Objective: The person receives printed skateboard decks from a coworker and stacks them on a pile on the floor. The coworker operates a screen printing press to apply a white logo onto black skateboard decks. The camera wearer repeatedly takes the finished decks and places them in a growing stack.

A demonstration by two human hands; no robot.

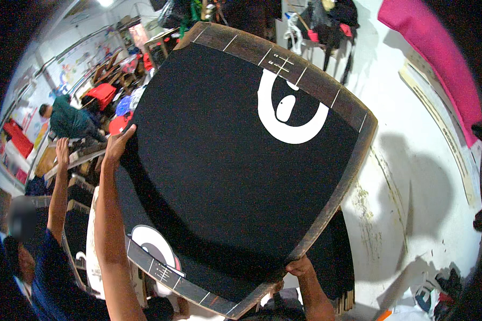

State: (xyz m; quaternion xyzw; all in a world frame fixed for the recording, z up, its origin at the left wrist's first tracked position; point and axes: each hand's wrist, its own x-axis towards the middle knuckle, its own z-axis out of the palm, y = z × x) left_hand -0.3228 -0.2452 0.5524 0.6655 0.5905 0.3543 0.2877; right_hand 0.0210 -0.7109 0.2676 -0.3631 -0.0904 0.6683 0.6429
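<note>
A large board (225,144) covered in smooth black fabric fills the middle of the view, tilted. Its brown wooden rim carries short white lines. A white ring-shaped print (294,128) shows near the far end, and a similar white print (150,241) near the lower end. A darker curved band crosses the black surface. My left hand (120,143) grips the board's left edge, thumb on top. At the lower right edge my right hand (300,266) is closed around the rim; some of its fingers are hidden beneath.
More black boards (344,257) show beneath at the lower right. A person in dark blue (59,278) stands close on the left, one hand (62,152) raised. Another person in green (69,119) is farther back. A pink roll (434,59) lies on the right.
</note>
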